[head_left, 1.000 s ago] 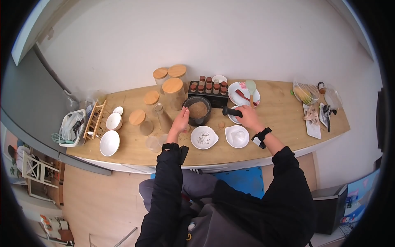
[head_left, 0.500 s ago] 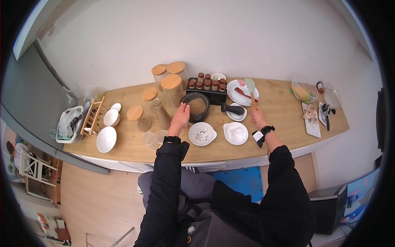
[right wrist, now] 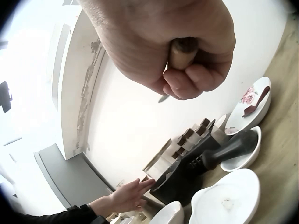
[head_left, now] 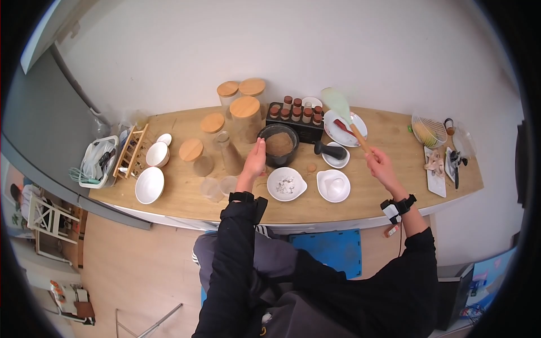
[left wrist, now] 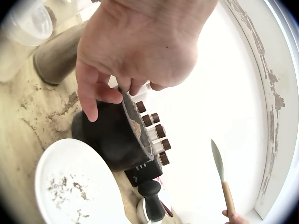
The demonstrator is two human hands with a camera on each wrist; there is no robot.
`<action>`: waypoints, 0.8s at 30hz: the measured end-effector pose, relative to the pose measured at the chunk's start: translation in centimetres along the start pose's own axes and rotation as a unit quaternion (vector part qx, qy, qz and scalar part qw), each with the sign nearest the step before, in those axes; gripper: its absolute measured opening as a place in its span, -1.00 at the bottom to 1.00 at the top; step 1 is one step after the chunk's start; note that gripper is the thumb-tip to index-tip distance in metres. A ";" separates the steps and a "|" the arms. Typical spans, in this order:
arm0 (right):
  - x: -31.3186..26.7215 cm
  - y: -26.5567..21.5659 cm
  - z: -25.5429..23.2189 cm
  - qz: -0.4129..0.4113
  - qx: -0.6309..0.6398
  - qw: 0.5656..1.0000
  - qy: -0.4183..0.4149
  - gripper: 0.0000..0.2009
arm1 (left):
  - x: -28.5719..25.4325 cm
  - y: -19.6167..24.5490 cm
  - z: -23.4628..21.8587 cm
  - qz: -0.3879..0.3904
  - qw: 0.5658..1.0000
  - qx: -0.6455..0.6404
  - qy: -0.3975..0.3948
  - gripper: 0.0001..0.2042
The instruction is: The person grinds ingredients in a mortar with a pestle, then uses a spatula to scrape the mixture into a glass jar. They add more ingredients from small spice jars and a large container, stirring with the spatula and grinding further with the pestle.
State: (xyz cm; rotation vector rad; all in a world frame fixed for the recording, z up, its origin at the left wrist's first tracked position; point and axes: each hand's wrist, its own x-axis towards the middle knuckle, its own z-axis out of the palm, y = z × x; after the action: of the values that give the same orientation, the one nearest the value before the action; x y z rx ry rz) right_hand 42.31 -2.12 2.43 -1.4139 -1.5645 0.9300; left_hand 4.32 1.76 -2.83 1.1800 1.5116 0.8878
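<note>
In the head view my right hand [head_left: 381, 166] grips the wooden handle of a pale green spatula [head_left: 337, 105], its blade raised over the flowered plate [head_left: 359, 119]. The right wrist view shows fingers curled round the handle end [right wrist: 182, 55]. My left hand [head_left: 255, 160] rests against the left side of the black mortar [head_left: 271, 160], fingers fairly straight; brown powder [head_left: 279, 144] lies inside. In the left wrist view the left hand [left wrist: 135, 51] is at the mortar's rim. A black pestle [head_left: 330, 150] lies in a small white dish [head_left: 336, 163], right of the mortar.
Two white bowls [head_left: 287, 196] [head_left: 333, 196] stand in front. A spice rack [head_left: 296, 128] is behind the mortar, wooden-lidded jars [head_left: 246, 121] to its left. More bowls [head_left: 149, 185] stand far left; a wire basket [head_left: 424, 132] and a white tray [head_left: 435, 182] are far right.
My right hand has let go of the pestle, which now lies in the small dish, and has picked the spatula up off the flowered plate. My left hand has stayed at the mortar.
</note>
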 end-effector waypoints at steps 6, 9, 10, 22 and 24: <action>-0.3 -4.4 1.8 -0.256 -0.355 0.899 0.006 -0.68 | -0.4 1.1 -0.5 -0.046 0.998 -0.025 -0.019 -0.30; 0.5 -7.4 2.6 -0.289 -0.459 0.840 0.015 -0.66 | 0.0 0.7 -0.4 -0.039 0.999 -0.009 -0.015 -0.30; 0.8 -8.2 2.8 -0.295 -0.488 0.821 0.019 -0.65 | 0.1 0.5 -0.3 -0.035 0.999 -0.010 -0.011 -0.30; 2.4 -10.1 5.0 -0.319 -0.538 0.780 -0.009 -0.65 | -0.4 1.1 -0.6 -0.038 0.999 -0.015 -0.012 -0.29; 2.2 -10.2 4.9 -0.323 -0.532 0.783 0.003 -0.66 | -0.5 1.1 -0.6 -0.036 0.999 -0.019 -0.015 -0.29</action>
State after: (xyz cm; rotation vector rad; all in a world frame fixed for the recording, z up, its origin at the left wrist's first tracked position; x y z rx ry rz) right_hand 33.62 -0.92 10.01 -1.3159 -2.4885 -0.5023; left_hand 4.04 1.58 -1.56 1.1003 1.4980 0.8421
